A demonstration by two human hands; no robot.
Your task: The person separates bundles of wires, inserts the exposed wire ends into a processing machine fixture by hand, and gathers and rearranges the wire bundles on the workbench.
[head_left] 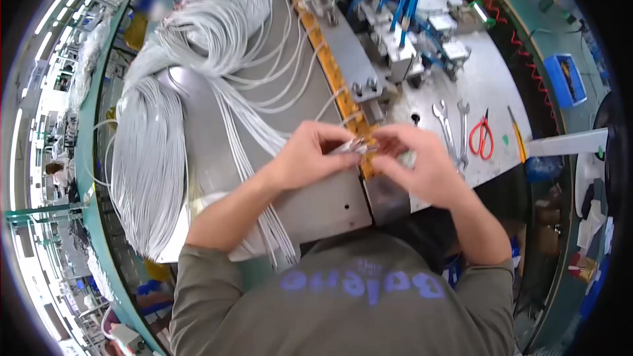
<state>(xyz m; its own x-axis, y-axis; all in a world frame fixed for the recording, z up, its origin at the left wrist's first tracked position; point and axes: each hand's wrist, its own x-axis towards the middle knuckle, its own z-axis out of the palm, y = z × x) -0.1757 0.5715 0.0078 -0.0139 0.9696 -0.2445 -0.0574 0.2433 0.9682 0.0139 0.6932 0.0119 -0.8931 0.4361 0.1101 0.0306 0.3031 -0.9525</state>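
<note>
Cable ends (351, 148) sat pinched in the left hand (311, 158) over the orange strip's (328, 62) near end, axis roughly crosswise, tips toward the right hand (422, 165), its fingers curled close, grip unclear.

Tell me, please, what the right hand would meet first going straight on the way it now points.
The right hand would probably meet the cable ends held in the left hand first; it may already touch them, though blur and depth leave that unclear.
</note>
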